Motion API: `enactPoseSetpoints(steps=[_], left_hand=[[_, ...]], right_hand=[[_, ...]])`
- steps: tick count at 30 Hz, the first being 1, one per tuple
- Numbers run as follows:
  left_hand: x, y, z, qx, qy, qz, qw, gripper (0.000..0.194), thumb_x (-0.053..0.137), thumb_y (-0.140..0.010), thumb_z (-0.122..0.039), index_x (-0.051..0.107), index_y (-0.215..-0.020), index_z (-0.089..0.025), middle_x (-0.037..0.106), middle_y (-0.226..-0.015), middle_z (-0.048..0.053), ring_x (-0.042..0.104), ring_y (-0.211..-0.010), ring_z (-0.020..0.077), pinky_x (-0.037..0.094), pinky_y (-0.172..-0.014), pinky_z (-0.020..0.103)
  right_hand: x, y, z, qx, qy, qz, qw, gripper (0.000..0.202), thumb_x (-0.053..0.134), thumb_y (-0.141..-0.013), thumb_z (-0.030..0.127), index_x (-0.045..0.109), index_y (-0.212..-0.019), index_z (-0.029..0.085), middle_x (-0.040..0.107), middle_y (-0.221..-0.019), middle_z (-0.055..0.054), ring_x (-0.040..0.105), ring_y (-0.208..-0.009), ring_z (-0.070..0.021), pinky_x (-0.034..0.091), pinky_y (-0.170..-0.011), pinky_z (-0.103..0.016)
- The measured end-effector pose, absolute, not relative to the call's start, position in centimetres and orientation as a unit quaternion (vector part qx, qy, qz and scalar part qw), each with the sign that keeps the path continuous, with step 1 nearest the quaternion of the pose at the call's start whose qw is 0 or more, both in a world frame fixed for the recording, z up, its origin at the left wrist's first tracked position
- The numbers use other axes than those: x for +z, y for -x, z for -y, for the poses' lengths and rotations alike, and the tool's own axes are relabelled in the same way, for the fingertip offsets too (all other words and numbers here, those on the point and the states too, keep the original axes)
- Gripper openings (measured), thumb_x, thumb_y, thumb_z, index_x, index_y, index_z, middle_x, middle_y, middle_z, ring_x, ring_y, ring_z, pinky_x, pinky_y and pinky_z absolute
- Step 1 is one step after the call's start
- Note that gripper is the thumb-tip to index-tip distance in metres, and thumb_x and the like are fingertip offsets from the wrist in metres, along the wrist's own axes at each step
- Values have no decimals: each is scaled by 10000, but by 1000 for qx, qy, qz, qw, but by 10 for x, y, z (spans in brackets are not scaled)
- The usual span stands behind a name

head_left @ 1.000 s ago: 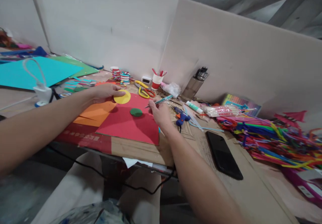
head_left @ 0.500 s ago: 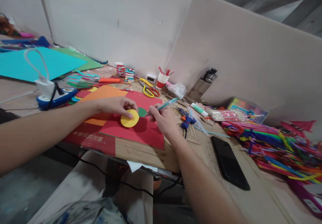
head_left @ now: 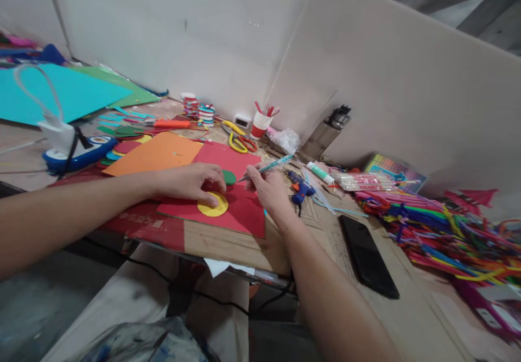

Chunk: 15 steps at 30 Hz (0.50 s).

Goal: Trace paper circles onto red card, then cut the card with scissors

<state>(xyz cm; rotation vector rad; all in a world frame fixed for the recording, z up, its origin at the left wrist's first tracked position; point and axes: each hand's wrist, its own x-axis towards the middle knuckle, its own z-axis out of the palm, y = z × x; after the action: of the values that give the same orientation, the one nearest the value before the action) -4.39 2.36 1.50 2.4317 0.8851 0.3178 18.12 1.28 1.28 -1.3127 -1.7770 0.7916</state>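
Observation:
A yellow paper circle (head_left: 213, 210) is at the front of a red paper sheet (head_left: 244, 215), looking flat against it. My left hand (head_left: 189, 182) is closed at the circle, thumb on its top and fingers curled by its far edge; whether a fingertip is beneath it is hidden. Just beyond those fingers a green paper piece (head_left: 229, 177) rests on the red sheet. Between thumb and fingers my right hand (head_left: 266, 188) grips a light blue pen (head_left: 277, 162), its tip slanting down toward the green piece.
Orange paper (head_left: 157, 153) adjoins the red sheet. Yellow-handled pliers (head_left: 237, 144), a cup (head_left: 260, 125) and a bottle (head_left: 323, 137) stand or lie behind. On the right are a blue glue gun (head_left: 302, 191), a black phone (head_left: 366, 256) and colourful pipe cleaners (head_left: 427, 232).
My left hand has lowered the yellow circle toward the red sheet and slightly nearer me. The right hand stays about where it was, pen still in it. The view has shifted slightly.

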Motion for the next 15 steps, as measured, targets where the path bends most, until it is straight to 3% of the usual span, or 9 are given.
enactPoseSetpoints(steps=[7, 15], left_hand=[[15, 48, -24, 88, -915, -287, 268, 349, 736, -755, -406, 736, -1058, -234, 637, -1085, 36, 607, -986, 191, 451, -877, 260], [13, 46, -24, 94, -911, -306, 259, 273, 706, -772, -308, 738, -1026, -214, 664, -1041, 25, 617, -922, 159, 455, -808, 219]], right_hand=[[18, -179, -10, 315, 525, 693, 381, 338, 496, -927, 382, 575, -665, 183, 609, -555, 8, 510, -475, -101, 376, -499, -223], [15, -180, -11, 315, 520, 701, 373, 336, 497, -931, 391, 586, -689, 176, 622, -579, 6, 527, -507, -105, 388, -522, -224]])
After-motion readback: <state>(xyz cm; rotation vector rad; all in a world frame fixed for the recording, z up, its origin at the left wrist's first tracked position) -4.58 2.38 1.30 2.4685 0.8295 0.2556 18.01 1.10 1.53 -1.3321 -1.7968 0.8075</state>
